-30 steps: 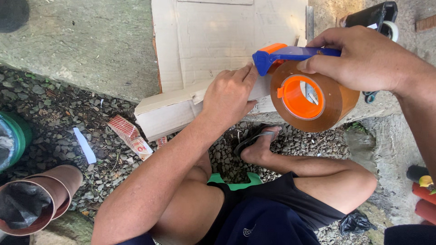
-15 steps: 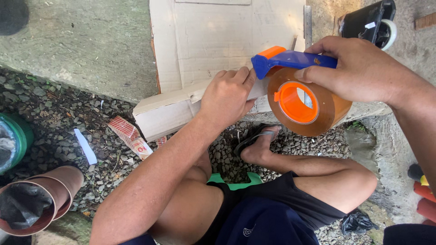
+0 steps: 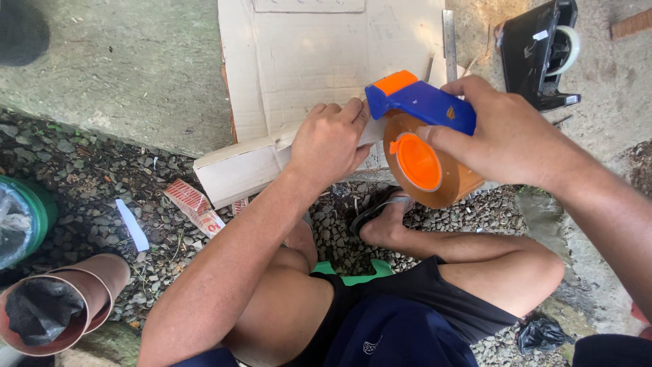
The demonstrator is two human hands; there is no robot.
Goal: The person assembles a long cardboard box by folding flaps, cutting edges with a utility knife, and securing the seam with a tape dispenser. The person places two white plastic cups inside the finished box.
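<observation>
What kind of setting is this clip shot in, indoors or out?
Most likely outdoors, a yard or the edge of a work area. The person sits low on loose gravel beside a concrete slab, in hard sunlight, with a cut brown pipe lying nearby while they tape a cardboard sheet.
</observation>
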